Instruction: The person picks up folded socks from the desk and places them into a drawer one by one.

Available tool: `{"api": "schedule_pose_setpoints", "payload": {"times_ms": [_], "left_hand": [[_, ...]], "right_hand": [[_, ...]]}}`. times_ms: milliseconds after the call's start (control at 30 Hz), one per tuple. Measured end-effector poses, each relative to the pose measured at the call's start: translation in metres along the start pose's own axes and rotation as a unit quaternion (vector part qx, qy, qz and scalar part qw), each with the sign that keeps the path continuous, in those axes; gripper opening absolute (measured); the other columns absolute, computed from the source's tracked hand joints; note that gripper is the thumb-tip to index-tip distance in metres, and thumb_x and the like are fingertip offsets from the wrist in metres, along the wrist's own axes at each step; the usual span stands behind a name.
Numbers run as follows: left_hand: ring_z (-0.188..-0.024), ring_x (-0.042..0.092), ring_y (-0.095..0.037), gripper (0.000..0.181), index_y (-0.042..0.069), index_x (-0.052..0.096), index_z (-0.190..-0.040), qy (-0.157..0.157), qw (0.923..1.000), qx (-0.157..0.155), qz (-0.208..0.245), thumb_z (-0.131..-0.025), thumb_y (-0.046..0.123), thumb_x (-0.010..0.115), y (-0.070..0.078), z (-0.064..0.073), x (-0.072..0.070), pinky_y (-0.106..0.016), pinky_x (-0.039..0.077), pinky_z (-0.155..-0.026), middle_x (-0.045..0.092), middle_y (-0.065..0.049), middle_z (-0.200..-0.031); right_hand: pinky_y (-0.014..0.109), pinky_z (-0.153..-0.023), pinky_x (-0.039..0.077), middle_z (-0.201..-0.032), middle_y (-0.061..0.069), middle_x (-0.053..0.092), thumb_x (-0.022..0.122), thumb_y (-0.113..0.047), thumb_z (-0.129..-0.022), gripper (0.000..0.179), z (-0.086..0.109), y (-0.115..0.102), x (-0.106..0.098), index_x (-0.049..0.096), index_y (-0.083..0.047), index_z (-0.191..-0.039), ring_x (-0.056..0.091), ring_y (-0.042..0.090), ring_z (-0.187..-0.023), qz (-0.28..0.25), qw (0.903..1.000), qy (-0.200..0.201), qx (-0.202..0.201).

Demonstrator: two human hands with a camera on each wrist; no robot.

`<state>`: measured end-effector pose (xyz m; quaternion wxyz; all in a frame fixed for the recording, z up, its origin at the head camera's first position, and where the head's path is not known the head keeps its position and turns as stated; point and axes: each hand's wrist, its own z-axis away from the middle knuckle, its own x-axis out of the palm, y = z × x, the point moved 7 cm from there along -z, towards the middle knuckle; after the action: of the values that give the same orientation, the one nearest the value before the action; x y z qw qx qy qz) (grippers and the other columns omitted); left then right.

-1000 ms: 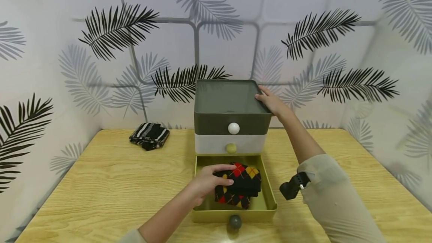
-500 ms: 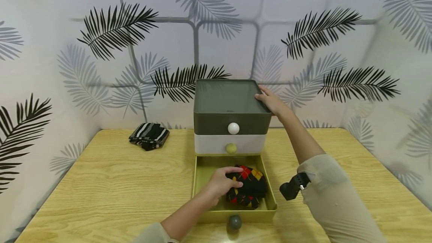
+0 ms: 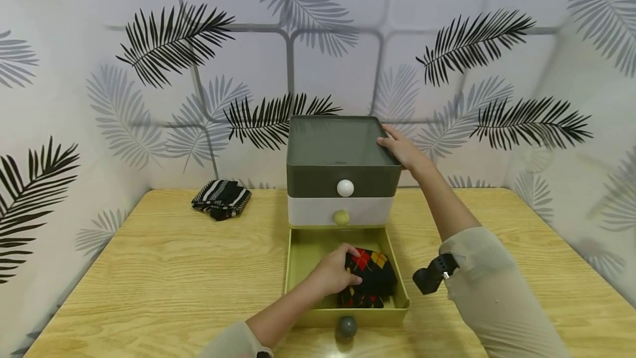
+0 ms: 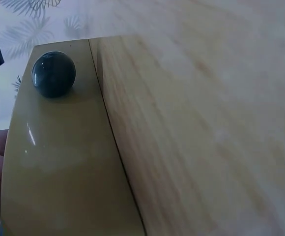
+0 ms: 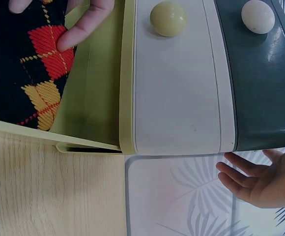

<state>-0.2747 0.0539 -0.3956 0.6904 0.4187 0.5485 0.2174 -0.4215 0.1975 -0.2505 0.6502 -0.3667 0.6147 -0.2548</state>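
Observation:
A folded pair of black argyle socks (image 3: 372, 272), patterned in red and yellow, lies in the pulled-out olive drawer (image 3: 310, 242), toward its right side. My left hand (image 3: 334, 274) holds the left edge of the socks, thumb in front and fingers over the top. In the right wrist view, a left fingertip lies on a red diamond of the argyle. My right hand (image 3: 404, 153) rests at the right edge of the drawer unit's dark grey top (image 3: 338, 140). Its thumb is on the top, and its fingers (image 5: 241, 179) extend along the side.
A folded black-and-white patterned textile (image 3: 221, 199) lies at the back left of the wooden table (image 3: 199, 269). Above the olive drawer are a white drawer (image 3: 310, 211) and a dark grey one. A grey knob (image 3: 347, 326) juts from the olive front. Leaf-print cloth hangs behind.
My left hand has moved right with the argyle socks, from the middle of the drawer to near its right wall. The right hand has stayed at the unit's top edge.

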Motion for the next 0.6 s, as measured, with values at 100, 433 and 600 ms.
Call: {"api": "schedule_pose_setpoints", "payload": {"times_ms": [100, 433, 600], "left_hand": [[-0.068, 0.052, -0.020, 0.037, 0.012, 0.051, -0.110, 0.001, 0.9948, 0.018, -0.100, -0.080, 0.008, 0.072, 0.007, 0.004, 0.001, -0.030, 0.041, -0.055, 0.055, -0.011, -0.102], [-0.086, 0.060, -0.024, 0.041, 0.010, 0.058, -0.114, 0.076, 0.9388, 0.072, -0.328, -0.079, 0.026, 0.073, 0.025, 0.012, -0.009, -0.031, 0.050, -0.058, 0.059, -0.010, -0.102], [-0.076, 0.060, -0.016, 0.017, 0.009, 0.067, -0.095, 0.124, 0.9545, 0.136, -0.234, -0.080, 0.015, 0.073, 0.024, 0.010, -0.042, -0.024, 0.048, -0.060, 0.063, -0.003, -0.090]], "right_hand": [[0.048, -0.103, 0.021, -0.149, 0.020, 0.011, 0.036, -0.027, -0.099, 0.059, 0.000, -0.001, 0.000, 0.009, -0.012, -0.149, 0.023, 0.039, -0.130, -0.001, 1.0000, -0.002, 0.000], [0.048, -0.099, 0.028, -0.149, 0.020, 0.010, 0.035, -0.025, -0.099, 0.058, 0.002, 0.002, 0.000, 0.007, -0.012, -0.149, 0.029, 0.041, -0.126, -0.033, 0.9994, -0.007, 0.004], [0.047, -0.090, 0.038, -0.146, 0.023, 0.019, 0.035, -0.026, -0.099, 0.059, 0.001, 0.003, 0.002, 0.006, -0.017, -0.149, 0.039, 0.040, -0.117, -0.058, 0.9981, -0.010, 0.017]]}}
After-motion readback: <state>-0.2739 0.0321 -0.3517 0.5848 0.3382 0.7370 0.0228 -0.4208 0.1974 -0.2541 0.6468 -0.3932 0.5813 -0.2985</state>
